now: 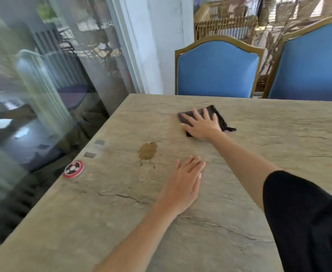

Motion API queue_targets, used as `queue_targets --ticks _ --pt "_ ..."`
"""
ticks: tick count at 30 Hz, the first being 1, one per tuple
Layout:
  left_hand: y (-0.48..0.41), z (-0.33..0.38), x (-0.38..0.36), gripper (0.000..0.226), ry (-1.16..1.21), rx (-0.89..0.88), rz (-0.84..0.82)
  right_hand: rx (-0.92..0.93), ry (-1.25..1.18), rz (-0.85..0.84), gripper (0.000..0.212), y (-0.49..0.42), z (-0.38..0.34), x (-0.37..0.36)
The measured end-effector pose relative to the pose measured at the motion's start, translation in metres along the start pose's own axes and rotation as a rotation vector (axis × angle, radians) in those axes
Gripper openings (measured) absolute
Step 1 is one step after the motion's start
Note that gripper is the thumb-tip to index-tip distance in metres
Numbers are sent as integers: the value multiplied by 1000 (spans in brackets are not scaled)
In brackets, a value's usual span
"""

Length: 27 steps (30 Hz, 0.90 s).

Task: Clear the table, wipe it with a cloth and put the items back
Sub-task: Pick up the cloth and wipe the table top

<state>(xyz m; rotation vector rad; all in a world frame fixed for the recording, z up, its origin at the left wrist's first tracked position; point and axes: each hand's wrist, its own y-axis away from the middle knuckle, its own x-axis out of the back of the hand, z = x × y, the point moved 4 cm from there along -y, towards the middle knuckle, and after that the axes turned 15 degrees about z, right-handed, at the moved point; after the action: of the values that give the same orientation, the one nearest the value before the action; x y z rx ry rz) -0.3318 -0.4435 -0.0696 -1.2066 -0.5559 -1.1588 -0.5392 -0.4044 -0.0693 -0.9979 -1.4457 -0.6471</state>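
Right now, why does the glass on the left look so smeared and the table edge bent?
Head view: motion blur smears the glass panel and its reflections; the wide lens bows the table edge; the right hand on the dark cloth stays fairly sharp in soft daylight.

Right hand [201, 124] covers most of the dark cloth [213, 111]; its fold can't be made out. Round red sticker [73, 169] too blurred to read. Right-side blue chair [310, 63] cut off by frame edge. Glass wall [43, 85] smeared with reflections.
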Motion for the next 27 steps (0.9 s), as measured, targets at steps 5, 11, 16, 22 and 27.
queue_targets --ticks 5,11,16,22,27 --pt "15 -7 43 31 72 195 303 349 -25 -45 51 33 -62 -1" --pt "63 -94 84 45 -188 219 205 89 24 30 54 31 -12 1" --pt "85 -129 84 80 -301 353 37 -18 21 -13 55 -11 -47 -12" --pt "82 -123 90 55 -175 408 128 416 39 -42 50 5 -123 -16" --pt "88 -129 96 51 -122 506 198 729 -31 -66 47 107 -160 -8"
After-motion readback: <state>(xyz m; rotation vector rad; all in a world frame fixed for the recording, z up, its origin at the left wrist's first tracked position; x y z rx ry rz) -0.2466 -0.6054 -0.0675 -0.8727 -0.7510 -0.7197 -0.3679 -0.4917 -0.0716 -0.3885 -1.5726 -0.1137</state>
